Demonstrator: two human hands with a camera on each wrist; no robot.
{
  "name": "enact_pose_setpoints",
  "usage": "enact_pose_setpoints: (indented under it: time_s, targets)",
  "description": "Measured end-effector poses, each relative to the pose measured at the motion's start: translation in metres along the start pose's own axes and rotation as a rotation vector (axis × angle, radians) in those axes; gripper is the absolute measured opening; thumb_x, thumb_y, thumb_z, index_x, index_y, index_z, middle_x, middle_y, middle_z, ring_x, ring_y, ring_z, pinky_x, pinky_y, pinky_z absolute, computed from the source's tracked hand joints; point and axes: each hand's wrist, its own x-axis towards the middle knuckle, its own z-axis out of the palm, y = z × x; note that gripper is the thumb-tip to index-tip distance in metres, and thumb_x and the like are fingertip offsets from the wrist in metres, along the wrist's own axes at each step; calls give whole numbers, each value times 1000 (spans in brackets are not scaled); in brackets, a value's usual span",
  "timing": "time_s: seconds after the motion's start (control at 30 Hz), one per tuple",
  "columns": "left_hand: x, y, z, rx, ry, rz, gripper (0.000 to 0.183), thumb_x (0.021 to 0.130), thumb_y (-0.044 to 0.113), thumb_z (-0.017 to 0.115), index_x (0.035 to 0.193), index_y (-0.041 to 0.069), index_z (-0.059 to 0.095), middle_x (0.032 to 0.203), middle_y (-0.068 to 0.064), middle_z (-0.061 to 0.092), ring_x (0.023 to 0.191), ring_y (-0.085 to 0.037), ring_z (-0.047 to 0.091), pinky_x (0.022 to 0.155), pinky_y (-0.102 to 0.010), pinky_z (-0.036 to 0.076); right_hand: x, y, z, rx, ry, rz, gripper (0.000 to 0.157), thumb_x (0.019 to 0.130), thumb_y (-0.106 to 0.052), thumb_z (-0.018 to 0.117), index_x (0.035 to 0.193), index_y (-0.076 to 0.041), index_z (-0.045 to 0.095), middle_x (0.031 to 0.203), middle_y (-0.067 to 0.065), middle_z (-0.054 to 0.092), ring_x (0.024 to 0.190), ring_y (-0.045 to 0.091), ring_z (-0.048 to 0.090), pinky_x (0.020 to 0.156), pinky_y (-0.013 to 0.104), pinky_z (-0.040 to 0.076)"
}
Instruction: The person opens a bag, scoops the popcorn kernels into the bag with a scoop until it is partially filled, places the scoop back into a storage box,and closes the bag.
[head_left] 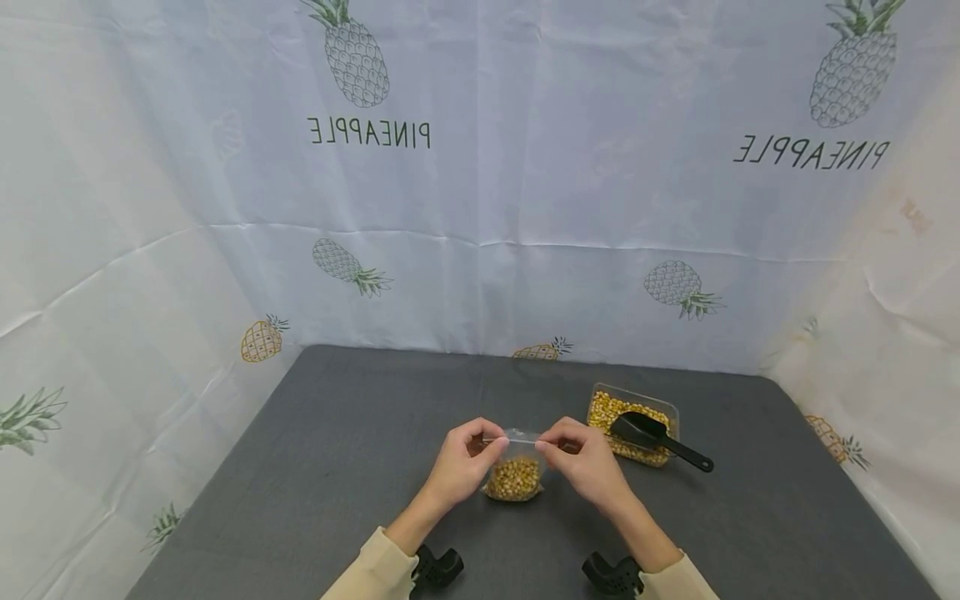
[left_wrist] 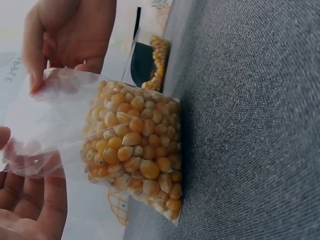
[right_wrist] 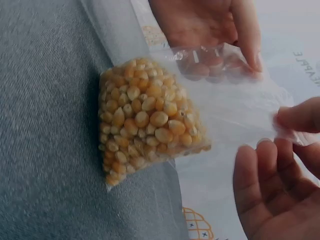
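A clear plastic bag [head_left: 514, 478] stands upright on the grey table, its lower part filled with yellow corn kernels [left_wrist: 137, 135]. My left hand [head_left: 461, 462] pinches the bag's top edge at the left corner between thumb and fingers. At the opposite corner my right hand [head_left: 588, 467] pinches the same edge, thumb facing me. Between the two hands the top edge is stretched in a nearly straight line. Both wrist views show the empty upper film [right_wrist: 230, 105] above the kernels, with fingers behind it visible through the plastic.
Behind my right hand stands a clear rectangular container [head_left: 600, 388] of corn kernels. A black scoop [head_left: 641, 429] lies across it, its handle sticking out over the right side. Pineapple-printed cloth [head_left: 480, 292] hangs around the back and sides of the grey table [head_left: 360, 433].
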Motion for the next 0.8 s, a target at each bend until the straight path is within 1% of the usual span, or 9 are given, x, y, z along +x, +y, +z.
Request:
enact_pose_setpoints:
  time_s: [0.1, 0.2, 0.3, 0.37, 0.43, 0.53, 0.6, 0.67, 0.8]
  targets:
    - [0, 1, 1, -18, -21, -21, 8, 99, -1, 62, 102, -7, 66, 91, -30, 65, 69, -50, 59, 62, -24, 50, -1, -1, 2, -6, -23, 0, 16, 95, -17, 74, 101, -2, 75, 93, 10, 63, 74, 17, 62, 64, 30, 52]
    - [0, 2, 2, -18, -28, -35, 7, 100, 0, 62, 102, -6, 66, 93, -30, 66, 68, -47, 61, 62, -23, 49, -1, -1, 4, -12, -27, -13, 16, 95, -18, 74, 103, -4, 75, 95, 9, 64, 78, 17, 64, 66, 31, 54]
    - [0, 1, 4, -4, -28, -34, 7, 100, 1, 62, 102, -3, 67, 96, -27, 67, 67, -43, 63, 62, -22, 50, -1, 0, 6, -7, -10, -34, 11, 94, -18, 75, 98, -8, 77, 92, 7, 64, 76, 17, 62, 65, 31, 54]
    - [-1, 0, 4, -4, -33, -28, 8, 100, 1, 62, 103, -5, 67, 98, -27, 67, 67, -43, 64, 62, -22, 50, -1, 1, 7, -6, 1, -51, 7, 94, -17, 75, 94, -10, 77, 91, 7, 64, 74, 17, 61, 63, 30, 53]
    - [0, 0, 4, -5, -38, -24, 9, 100, 1, 62, 102, -7, 66, 98, -27, 67, 66, -45, 63, 62, -22, 50, -1, 3, 8, -5, 9, -68, 7, 94, -16, 75, 93, -9, 77, 90, 7, 64, 73, 16, 60, 62, 30, 53]
    - [0, 4, 5, -7, -46, -21, 10, 100, -1, 62, 101, -9, 66, 97, -26, 67, 67, -49, 62, 62, -22, 50, 0, 5, 8, 1, 12, -85, 11, 94, -14, 75, 93, -3, 76, 89, 7, 63, 71, 16, 59, 60, 30, 52]
    - [0, 5, 5, -15, -47, -17, 9, 100, 1, 63, 102, -7, 67, 96, -23, 67, 66, -47, 61, 61, -22, 50, 0, 5, 9, 6, 12, -85, 12, 94, -14, 74, 94, -1, 76, 89, 8, 63, 70, 16, 58, 60, 30, 52]
    - [-1, 5, 5, -34, -52, -2, 8, 100, 3, 64, 102, -4, 68, 95, -20, 67, 67, -42, 63, 61, -23, 51, -1, 4, 9, 8, 7, -74, 10, 95, -14, 74, 93, -4, 76, 89, 8, 63, 69, 16, 58, 60, 30, 52]
    - [-2, 0, 4, -64, -62, 24, 9, 100, 9, 66, 102, 1, 69, 91, -19, 68, 69, -38, 64, 60, -25, 52, -1, 3, 9, 15, -19, -69, 6, 96, -13, 72, 97, -8, 75, 91, 9, 63, 70, 16, 59, 61, 30, 53]
